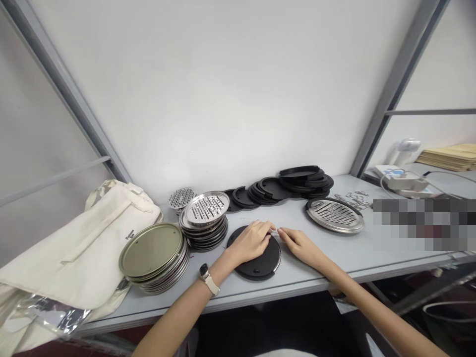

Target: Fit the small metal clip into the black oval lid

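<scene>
A round black disc (260, 265) with a metal edge showing at its right lies flat in front of me. My left hand (255, 240) is on top of it, fingers bent over its far right edge, a watch on the wrist. Beside that edge my right hand (297, 243) is closed in a pinch on a thin metal piece (274, 232), too small to make out well. The fingertips of both hands almost meet there. Left of the disc stand a stack of metal grater plates (206, 208) and a stack of round plates topped by an olive-green one (152, 250).
Black round covers (275, 188) overlap along the wall. A grater plate in a black rim (336, 214) lies at right, near loose metal clips (355, 200). Another grater stack (182, 198) stands behind. A cream cloth bag (82, 243) covers the table's left end.
</scene>
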Action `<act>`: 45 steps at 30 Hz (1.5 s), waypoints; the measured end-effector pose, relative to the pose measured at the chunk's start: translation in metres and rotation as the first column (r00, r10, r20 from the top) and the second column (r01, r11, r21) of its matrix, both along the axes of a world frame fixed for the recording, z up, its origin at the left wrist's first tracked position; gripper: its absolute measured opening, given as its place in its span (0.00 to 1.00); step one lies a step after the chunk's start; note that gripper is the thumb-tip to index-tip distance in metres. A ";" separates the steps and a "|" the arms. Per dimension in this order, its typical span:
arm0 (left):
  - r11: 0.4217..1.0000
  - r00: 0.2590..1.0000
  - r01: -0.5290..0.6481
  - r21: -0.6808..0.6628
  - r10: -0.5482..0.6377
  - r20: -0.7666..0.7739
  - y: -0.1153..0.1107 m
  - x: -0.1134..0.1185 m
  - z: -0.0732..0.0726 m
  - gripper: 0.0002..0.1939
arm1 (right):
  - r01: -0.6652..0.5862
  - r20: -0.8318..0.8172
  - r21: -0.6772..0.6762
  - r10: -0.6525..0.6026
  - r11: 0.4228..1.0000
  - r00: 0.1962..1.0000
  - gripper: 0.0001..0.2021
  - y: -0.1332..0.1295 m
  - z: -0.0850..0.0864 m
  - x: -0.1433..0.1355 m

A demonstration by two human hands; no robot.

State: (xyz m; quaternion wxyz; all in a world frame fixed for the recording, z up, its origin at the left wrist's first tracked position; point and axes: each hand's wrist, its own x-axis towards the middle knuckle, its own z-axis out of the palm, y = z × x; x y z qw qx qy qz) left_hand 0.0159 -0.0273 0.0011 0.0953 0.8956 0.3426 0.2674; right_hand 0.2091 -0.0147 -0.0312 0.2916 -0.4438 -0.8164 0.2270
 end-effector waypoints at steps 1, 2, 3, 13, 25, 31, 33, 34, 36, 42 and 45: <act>1.000 1.000 0.000 -0.004 0.000 0.009 0.001 0.000 0.000 0.10 | 0.006 0.000 0.006 -0.006 1.000 1.000 0.21 0.000 0.000 0.000; 1.000 1.000 0.001 -0.007 -0.001 0.017 0.001 0.000 -0.001 0.11 | 0.005 0.003 0.008 -0.005 1.000 1.000 0.21 0.001 0.000 0.000; 1.000 1.000 0.003 -0.009 -0.003 0.022 0.001 0.000 -0.001 0.11 | -0.001 0.008 0.006 0.001 1.000 1.000 0.21 0.001 0.000 0.000; 0.999 0.996 -0.013 -0.043 0.016 0.083 0.001 0.000 -0.003 0.14 | -0.006 0.033 0.025 0.005 1.000 0.999 0.18 0.000 -0.001 -0.001; 1.000 0.999 0.008 -0.008 -0.007 0.035 -0.004 0.003 -0.001 0.15 | -0.009 -0.012 0.027 0.009 1.000 1.000 0.17 0.001 -0.003 -0.001; 0.988 0.991 -0.133 0.084 0.133 0.007 -0.005 0.003 0.000 0.13 | -0.028 0.071 0.042 0.025 0.999 0.997 0.18 0.000 -0.002 -0.002; 0.987 0.992 -0.126 0.095 0.127 -0.003 -0.004 0.004 0.000 0.13 | -0.027 0.082 0.042 0.024 0.999 0.996 0.18 -0.001 0.000 -0.003; 0.987 0.992 -0.123 0.099 0.125 -0.008 -0.004 0.004 0.000 0.13 | -0.026 0.089 0.038 0.022 0.999 0.996 0.18 -0.001 0.000 -0.004; 0.987 0.991 -0.128 0.100 0.130 -0.014 -0.003 0.004 0.000 0.11 | -0.019 0.104 0.027 0.016 0.999 0.994 0.19 0.000 0.000 -0.005; 0.987 0.990 -0.127 0.101 0.132 -0.045 -0.002 0.002 -0.001 0.08 | -0.010 0.113 -0.015 0.012 1.000 0.994 0.22 0.002 -0.001 -0.005; 0.986 0.989 -0.129 0.109 0.135 -0.052 -0.002 0.002 -0.002 0.07 | -0.025 0.102 -0.017 0.027 1.000 0.994 0.22 0.002 -0.001 -0.004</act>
